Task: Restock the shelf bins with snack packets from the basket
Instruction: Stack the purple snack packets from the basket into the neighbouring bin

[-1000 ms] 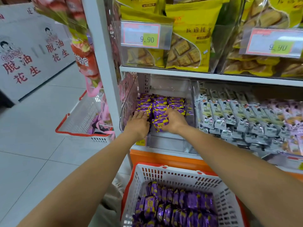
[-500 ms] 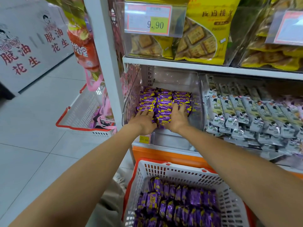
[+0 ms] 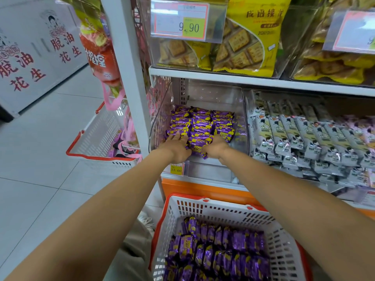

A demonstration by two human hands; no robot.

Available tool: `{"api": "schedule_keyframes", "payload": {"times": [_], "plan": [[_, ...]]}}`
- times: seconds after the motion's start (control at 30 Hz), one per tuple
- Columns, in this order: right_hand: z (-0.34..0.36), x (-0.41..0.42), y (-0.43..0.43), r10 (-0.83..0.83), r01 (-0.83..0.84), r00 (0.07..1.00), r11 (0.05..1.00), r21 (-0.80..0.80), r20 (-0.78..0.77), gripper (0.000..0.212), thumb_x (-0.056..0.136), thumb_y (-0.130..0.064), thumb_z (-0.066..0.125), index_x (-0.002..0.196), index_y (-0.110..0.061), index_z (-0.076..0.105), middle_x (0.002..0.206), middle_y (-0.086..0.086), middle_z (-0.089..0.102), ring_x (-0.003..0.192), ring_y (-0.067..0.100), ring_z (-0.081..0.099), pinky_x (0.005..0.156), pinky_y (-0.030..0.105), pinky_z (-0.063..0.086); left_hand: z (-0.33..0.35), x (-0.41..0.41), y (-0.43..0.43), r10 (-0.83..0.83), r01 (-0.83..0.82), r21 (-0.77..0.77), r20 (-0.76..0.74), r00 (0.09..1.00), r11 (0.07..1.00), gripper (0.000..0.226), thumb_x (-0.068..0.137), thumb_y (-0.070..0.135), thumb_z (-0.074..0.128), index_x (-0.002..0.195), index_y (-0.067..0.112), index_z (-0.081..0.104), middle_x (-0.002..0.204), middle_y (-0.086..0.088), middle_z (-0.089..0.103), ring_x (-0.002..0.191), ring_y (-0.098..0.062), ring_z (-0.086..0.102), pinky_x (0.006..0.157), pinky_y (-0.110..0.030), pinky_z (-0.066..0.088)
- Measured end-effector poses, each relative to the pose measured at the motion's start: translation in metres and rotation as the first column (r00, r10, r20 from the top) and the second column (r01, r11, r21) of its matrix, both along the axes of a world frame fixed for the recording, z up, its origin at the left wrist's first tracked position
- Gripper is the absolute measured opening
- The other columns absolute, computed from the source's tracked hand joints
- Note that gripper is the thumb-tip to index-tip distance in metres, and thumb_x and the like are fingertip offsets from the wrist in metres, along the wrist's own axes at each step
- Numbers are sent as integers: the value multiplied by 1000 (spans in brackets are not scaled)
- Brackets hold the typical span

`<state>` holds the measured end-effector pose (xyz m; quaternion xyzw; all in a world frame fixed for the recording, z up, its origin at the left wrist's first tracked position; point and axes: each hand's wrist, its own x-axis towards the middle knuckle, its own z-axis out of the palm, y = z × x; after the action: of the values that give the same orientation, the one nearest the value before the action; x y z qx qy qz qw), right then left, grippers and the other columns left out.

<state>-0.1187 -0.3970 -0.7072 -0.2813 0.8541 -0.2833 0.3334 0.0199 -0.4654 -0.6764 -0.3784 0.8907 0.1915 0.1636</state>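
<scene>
Purple snack packets point(image 3: 203, 122) lie in neat rows inside a clear shelf bin point(image 3: 239, 110) on the middle shelf. My left hand point(image 3: 176, 146) rests flat on the front left row, fingers straight, its thumb against a small front stack of packets point(image 3: 197, 146). On the stack's other side, my right hand point(image 3: 216, 147) has its fingers bent down over the packets, fingertips hidden. Below me, a white basket with a red rim point(image 3: 223, 207) holds many more purple packets point(image 3: 219, 250).
A bin of grey-white snack bars point(image 3: 308, 138) adjoins on the right. Yellow biscuit bags point(image 3: 245, 47) fill the bins above, behind a 9.90 price tag point(image 3: 180, 21). A second white basket point(image 3: 101, 138) stands on the tiled floor at the left, past the shelf post point(image 3: 129, 78).
Both hands stayed on the purple packets in the bin. The right hand's fingers went from lying flat on the rows to bending down at the front stack.
</scene>
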Motion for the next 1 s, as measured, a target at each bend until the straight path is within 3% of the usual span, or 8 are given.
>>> {"api": "schedule_keyframes", "payload": {"times": [0.1, 0.23, 0.3, 0.4, 0.53, 0.67, 0.83, 1.0], "plan": [[4, 4, 2, 18, -17, 999, 999, 36, -29, 46, 83, -11, 70, 112, -16, 34, 92, 12, 45, 63, 18, 45, 43, 25, 32, 2, 1, 3, 1, -5, -57, -67, 998, 998, 61, 102, 39, 35, 155, 15, 16, 163, -10, 4, 150, -29, 2, 120, -46, 13], [11, 11, 6, 35, -36, 997, 999, -6, -62, 41, 78, -17, 71, 105, -12, 41, 103, 17, 42, 87, 23, 49, 49, 27, 39, 8, 6, 16, 0, -49, -189, -251, 968, 981, 46, 100, 30, 42, 141, 9, 45, 144, -18, 41, 134, -35, 36, 106, -46, 37], [21, 16, 16, 93, -98, 983, 995, -26, -159, 49, 83, -20, 69, 123, -4, 45, 124, 18, 47, 114, 28, 48, 77, 35, 51, 14, 11, 28, 2, -91, -241, -346, 938, 966, 43, 98, 25, 45, 138, 10, 50, 137, -19, 48, 128, -35, 42, 102, -45, 40], [42, 29, 42, 84, -155, 953, 961, -230, -291, 58, 90, -17, 64, 141, -5, 39, 139, 17, 43, 128, 31, 44, 105, 39, 39, 21, 22, 48, -19, -162, -307, -510, 860, 938, 36, 95, 20, 48, 127, 10, 60, 122, -19, 55, 117, -36, 48, 95, -44, 43], [55, 50, 93, 44, -311, 908, 735, -603, -416, 27, 87, -1, 53, 111, -5, 65, 109, 10, 63, 90, 17, 61, 84, 29, 49, 22, 38, 87, -77, -266, -350, -721, 689, 898, 29, 88, 20, 45, 104, 10, 67, 99, -14, 59, 96, -34, 56, 78, -41, 45], [35, 62, 149, 124, -407, 885, 672, -619, -448, 21, 86, -6, 51, 93, -13, 69, 86, -5, 65, 73, 6, 57, 68, 22, 45, 0, 49, 137, -109, -302, -351, -793, 599, 886, 12, 86, 11, 52, 95, 11, 60, 94, -10, 58, 86, -30, 55, 67, -36, 33], [-32, 60, 213, 157, -309, 925, 839, -447, -346, 18, 89, -2, 54, 93, -11, 70, 57, -25, 52, 56, -5, 51, 55, 10, 30, -68, 53, 185, -16, -204, -235, -693, 721, 950, 17, 87, 13, 54, 102, 13, 61, 97, -9, 61, 89, -31, 58, 70, -38, 41], [-127, 49, 267, 207, -236, 955, 965, -119, -214, 18, 94, -5, 52, 104, -9, 66, 102, 1, 65, 89, 17, 60, 77, 26, 47, -152, 61, 222, 23, -23, 1, -274, 961, 1000, 24, 94, 19, 51, 115, 10, 60, 115, -14, 62, 102, -32, 58, 85, -40, 49]]}}
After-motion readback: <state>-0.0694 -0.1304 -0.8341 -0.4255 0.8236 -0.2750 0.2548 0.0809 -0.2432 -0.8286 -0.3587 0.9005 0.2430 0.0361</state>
